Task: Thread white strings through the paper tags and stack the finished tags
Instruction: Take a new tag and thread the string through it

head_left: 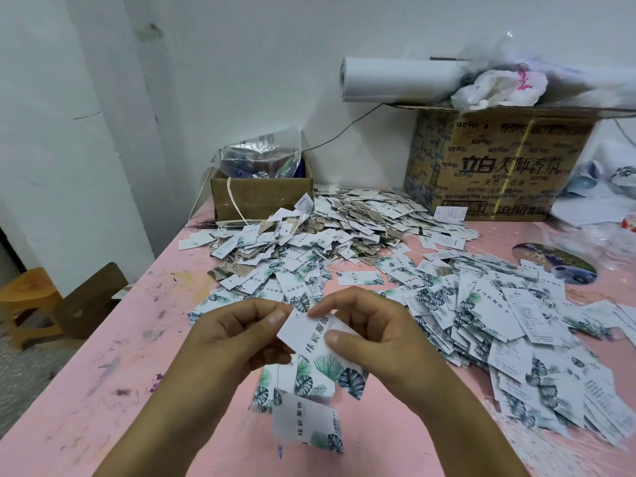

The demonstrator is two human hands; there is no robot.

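The left hand (237, 335) and the right hand (371, 332) meet above the pink tabletop (113, 366), and both grasp one white rectangular paper tag printed with dark characters and green and blue-grey leaves (320, 349). The left fingers (265, 313) are curled, with thumb and forefinger pinching the tag's upper left corner; the right fingers (344, 301) pinch its top edge, the thumb lying flat on the printed face. The tag hangs tilted between the two sets of fingers, leafy end toward the person. Whether a white string is held there cannot be told. Just below the fingers, nearer the person, a few more leaf-printed tags (303, 421) lie overlapping on the tabletop. To the right of the right fingers spreads a broad loose heap of the same tags (499, 321), many showing their text side. Beyond the fingers a second heap of white and brown tags (330, 228) lies with thin pale strings running through it. Farther beyond, to the left, stands a small open brown cardboard box (261, 197) holding a clear plastic bag (258, 156); far to the right stands a large printed cardboard carton (499, 163) with a roll of white sheet (395, 79) on top.
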